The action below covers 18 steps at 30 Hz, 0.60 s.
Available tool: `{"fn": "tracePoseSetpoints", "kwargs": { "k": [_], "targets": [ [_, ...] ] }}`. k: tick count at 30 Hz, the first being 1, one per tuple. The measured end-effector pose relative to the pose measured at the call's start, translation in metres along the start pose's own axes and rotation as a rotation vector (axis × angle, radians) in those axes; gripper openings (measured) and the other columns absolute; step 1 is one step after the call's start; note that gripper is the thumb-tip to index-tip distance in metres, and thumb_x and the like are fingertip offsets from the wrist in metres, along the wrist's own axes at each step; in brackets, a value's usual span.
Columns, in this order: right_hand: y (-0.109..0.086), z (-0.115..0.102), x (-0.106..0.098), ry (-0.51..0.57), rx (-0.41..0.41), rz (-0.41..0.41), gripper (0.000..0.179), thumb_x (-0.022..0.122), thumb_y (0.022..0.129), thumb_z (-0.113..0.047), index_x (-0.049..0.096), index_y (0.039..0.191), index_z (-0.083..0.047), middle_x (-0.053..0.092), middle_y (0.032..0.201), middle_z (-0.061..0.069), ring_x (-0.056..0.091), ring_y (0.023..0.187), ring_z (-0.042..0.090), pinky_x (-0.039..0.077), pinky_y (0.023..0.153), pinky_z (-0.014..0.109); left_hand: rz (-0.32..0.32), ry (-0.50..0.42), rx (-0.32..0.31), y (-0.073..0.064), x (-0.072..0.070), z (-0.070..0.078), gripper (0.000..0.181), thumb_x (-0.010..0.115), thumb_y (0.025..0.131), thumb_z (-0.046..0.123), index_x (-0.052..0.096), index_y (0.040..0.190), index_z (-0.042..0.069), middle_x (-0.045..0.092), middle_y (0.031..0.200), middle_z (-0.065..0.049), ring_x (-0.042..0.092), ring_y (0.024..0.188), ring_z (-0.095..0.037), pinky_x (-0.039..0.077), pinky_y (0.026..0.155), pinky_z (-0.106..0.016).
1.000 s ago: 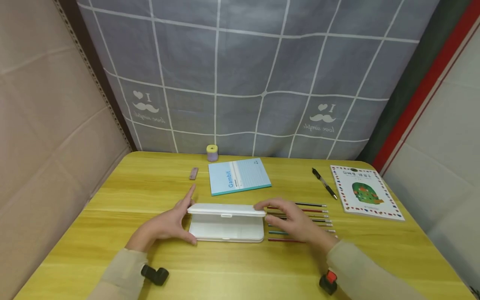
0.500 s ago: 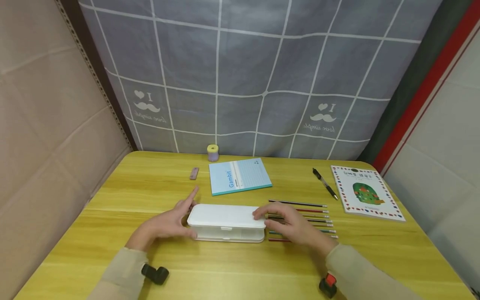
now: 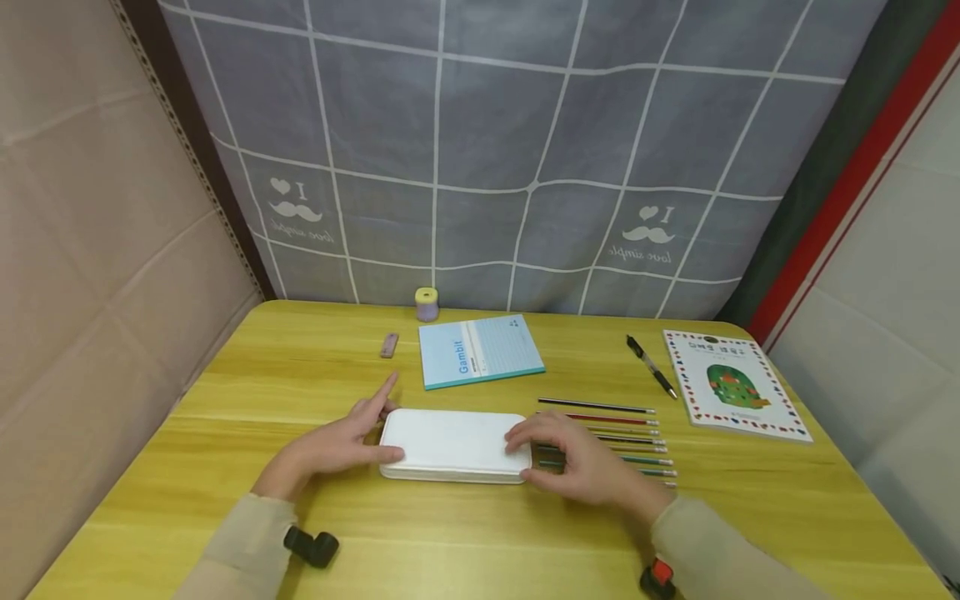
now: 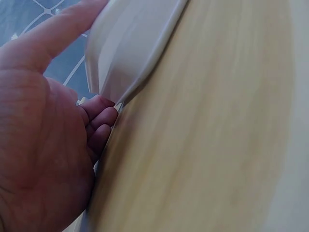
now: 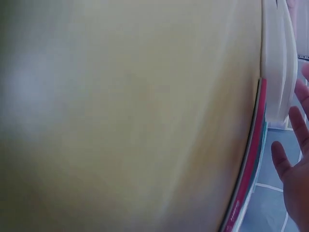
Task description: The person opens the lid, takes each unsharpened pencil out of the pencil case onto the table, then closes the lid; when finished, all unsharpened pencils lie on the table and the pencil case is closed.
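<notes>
A white pencil case point(image 3: 453, 437) lies on the table, its lid down level over the base. At its left end my left hand point(image 3: 333, 442) holds it, thumb on the lid, index finger pointing away; the left wrist view shows other fingers curled at the case's end point(image 4: 128, 63). My right hand point(image 3: 581, 458) rests on the lid's right end, fingertips on top and thumb by the front corner. Seen from the right wrist, its fingers point(image 5: 299, 128) are spread. Beneath and beside that hand lies a row of pencils point(image 3: 600, 406), partly hidden.
Behind the case is a blue notebook point(image 3: 480, 352), with a pinkish eraser point(image 3: 388, 345) and a small yellow-and-purple container point(image 3: 427, 304) left of it. Further right lie a black pen point(image 3: 651, 367) and a white picture book point(image 3: 737, 385). A grey grid curtain point(image 3: 480, 150) hangs behind the table.
The pencil case's lid has swung down from half raised to level. My right hand has come down with it, and my left thumb has moved from the front edge onto the lid.
</notes>
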State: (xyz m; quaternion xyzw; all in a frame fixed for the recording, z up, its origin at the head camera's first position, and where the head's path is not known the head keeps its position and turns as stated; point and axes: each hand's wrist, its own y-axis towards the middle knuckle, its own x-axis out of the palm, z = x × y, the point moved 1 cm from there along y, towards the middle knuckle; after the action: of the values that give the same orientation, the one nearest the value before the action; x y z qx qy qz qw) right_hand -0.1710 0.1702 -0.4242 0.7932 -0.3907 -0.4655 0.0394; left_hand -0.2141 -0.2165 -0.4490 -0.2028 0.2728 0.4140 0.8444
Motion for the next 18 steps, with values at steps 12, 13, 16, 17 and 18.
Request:
{"fn": "tracePoseSetpoints", "kwargs": {
  "k": [12, 13, 16, 17, 18],
  "targets": [
    [-0.0029, -0.0007, 0.0005, -0.099, 0.053, -0.059, 0.024, 0.079, 0.089, -0.016, 0.079, 0.11, -0.029, 0.067, 0.131, -0.003, 0.059, 0.123, 0.02, 0.045, 0.103, 0.051, 0.005, 0.026, 0.005, -0.0001, 0.0003, 0.0049, 0.121, 0.079, 0.092, 0.047, -0.01, 0.168, 0.016, 0.041, 0.149, -0.011, 0.039, 0.135, -0.03, 0.032, 0.115, -0.06],
    [-0.003, -0.0005, 0.0002, -0.099, 0.053, -0.06, 0.025, 0.079, 0.089, -0.015, 0.079, 0.109, -0.029, 0.067, 0.131, -0.003, 0.059, 0.123, 0.02, 0.045, 0.103, 0.051, 0.006, 0.028, 0.007, 0.0002, 0.0004, 0.0052, 0.121, 0.079, 0.091, 0.047, -0.01, 0.168, 0.016, 0.041, 0.149, -0.01, 0.039, 0.134, -0.029, 0.032, 0.114, -0.059],
    [-0.0031, -0.0005, -0.0002, -0.1, 0.05, -0.062, 0.027, 0.078, 0.088, -0.011, 0.079, 0.109, -0.029, 0.067, 0.131, -0.002, 0.059, 0.123, 0.022, 0.045, 0.103, 0.052, 0.01, 0.035, 0.009, 0.0008, 0.0009, 0.0064, 0.123, 0.08, 0.09, 0.047, -0.009, 0.168, 0.015, 0.042, 0.149, -0.01, 0.039, 0.134, -0.029, 0.032, 0.115, -0.059],
    [-0.0031, -0.001, -0.0004, -0.097, 0.056, -0.064, 0.028, 0.078, 0.088, -0.011, 0.079, 0.108, -0.029, 0.067, 0.131, -0.002, 0.059, 0.124, 0.023, 0.044, 0.104, 0.053, 0.01, 0.036, 0.01, 0.0009, 0.0011, 0.0067, 0.123, 0.08, 0.09, 0.047, -0.009, 0.168, 0.015, 0.042, 0.149, -0.011, 0.039, 0.134, -0.029, 0.032, 0.115, -0.059],
    [-0.003, -0.0013, -0.0004, -0.095, 0.061, -0.065, 0.028, 0.079, 0.087, -0.01, 0.08, 0.108, -0.029, 0.067, 0.131, -0.002, 0.058, 0.125, 0.023, 0.043, 0.106, 0.055, 0.01, 0.034, 0.01, 0.0011, 0.0012, 0.0064, 0.123, 0.081, 0.09, 0.048, -0.009, 0.168, 0.015, 0.042, 0.149, -0.011, 0.039, 0.135, -0.029, 0.032, 0.115, -0.059]
  ]
}}
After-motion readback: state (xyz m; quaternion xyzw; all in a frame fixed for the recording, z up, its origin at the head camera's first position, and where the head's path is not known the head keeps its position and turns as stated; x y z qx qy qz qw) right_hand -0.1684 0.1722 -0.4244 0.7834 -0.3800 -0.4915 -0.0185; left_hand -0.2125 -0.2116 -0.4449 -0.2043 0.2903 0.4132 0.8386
